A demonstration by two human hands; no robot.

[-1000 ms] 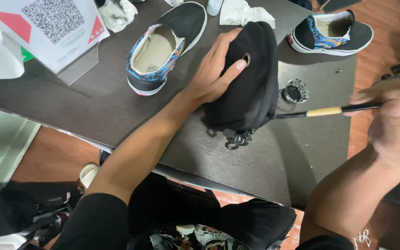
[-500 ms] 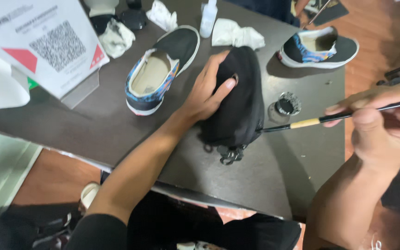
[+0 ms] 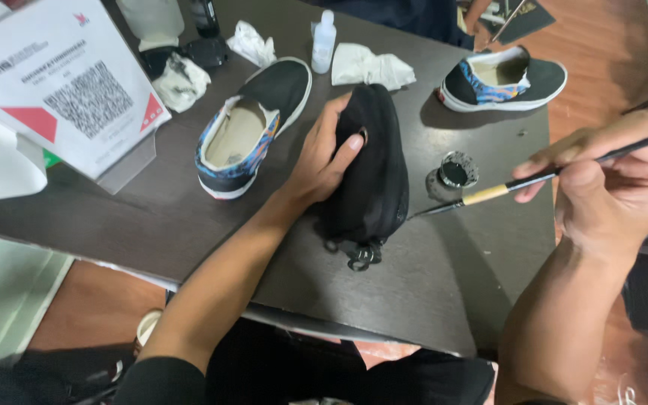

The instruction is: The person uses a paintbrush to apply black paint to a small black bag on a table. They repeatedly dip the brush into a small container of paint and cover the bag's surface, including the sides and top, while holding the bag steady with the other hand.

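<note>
Fingers of the left hand (image 3: 322,161) lay spread flat on the black bag (image 3: 369,172) on the table (image 3: 189,217). The right hand (image 3: 613,180) pinched a brush (image 3: 489,193), tip at the bag. An elbow bump could tip the ink pot (image 3: 455,171). Brush and bag sat closer than before

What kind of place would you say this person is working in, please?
Probably a small shoe-painting or craft workbench: a paintbrush in the right hand, a small pot of black paint, and slip-on shoes on a dark table.
</note>
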